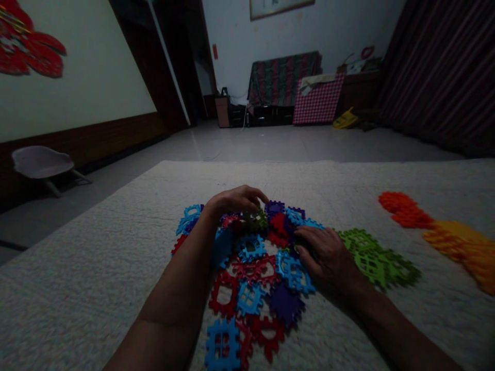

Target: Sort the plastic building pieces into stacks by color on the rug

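A pile of toothed plastic building tiles lies in front of me in red, blue and purple. My left hand (242,199) reaches over the far part of the pile, its index finger stretched toward a purple tile (275,207). Just under its fingers is a green tile (258,220); whether they touch it is unclear. My right hand (325,250) rests at the pile's right side, thumb and fingers apart, beside a red tile (279,229) and a blue tile (294,271). Some of its fingertips are hidden among dark purple tiles. Nearer me lie a purple tile (286,304) and a blue tile (223,345).
Right of the pile are heaps of green tiles (373,257), yellow-orange tiles (462,245) and red-orange tiles (405,208). All lie on a pale textured mat (116,247). A low chair (42,162) stands at left; a cloth-covered cabinet (284,82) is at the back wall.
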Available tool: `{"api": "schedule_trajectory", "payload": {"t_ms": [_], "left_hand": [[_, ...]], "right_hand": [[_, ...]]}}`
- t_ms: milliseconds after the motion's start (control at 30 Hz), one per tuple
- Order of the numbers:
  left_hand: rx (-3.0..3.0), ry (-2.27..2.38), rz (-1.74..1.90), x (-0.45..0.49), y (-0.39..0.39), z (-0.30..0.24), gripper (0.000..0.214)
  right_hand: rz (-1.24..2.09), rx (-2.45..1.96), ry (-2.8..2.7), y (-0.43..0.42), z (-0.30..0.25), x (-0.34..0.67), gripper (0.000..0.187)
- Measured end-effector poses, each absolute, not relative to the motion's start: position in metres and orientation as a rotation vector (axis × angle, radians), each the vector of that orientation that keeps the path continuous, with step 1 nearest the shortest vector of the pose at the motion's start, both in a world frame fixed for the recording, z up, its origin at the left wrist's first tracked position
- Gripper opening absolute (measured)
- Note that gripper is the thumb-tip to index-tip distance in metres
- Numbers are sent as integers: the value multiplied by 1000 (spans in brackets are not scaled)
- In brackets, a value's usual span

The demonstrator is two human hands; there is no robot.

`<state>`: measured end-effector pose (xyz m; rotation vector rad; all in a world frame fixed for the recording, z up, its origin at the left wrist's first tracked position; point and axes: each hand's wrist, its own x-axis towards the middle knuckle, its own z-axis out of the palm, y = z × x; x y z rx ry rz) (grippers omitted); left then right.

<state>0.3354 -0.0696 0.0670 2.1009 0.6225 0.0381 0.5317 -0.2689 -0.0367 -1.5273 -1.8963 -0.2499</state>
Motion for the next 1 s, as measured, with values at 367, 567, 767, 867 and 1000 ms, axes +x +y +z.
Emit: {"api": "schedule_trajectory", "payload": {"t_ms": [367, 567, 767, 867, 1000], "left_hand": [[1754, 275, 162, 377, -101, 52, 46], [1775, 332, 199, 394, -120, 43, 40], [2304, 604, 279, 381, -110, 57, 20], [2581, 498, 241, 383, -114, 55, 28], [2720, 299, 78, 391, -123, 49, 41]], "right_hand": [[-231, -1527, -1589, -270, -29, 526, 41], [-36, -1606, -1365, -271, -17, 524, 36], [13, -1834, -1259, -278, 5, 558, 30], [-82, -1910, -1351, -280, 3, 580, 26], [-305, -1965, -1544, -280, -7, 601, 23]]}}
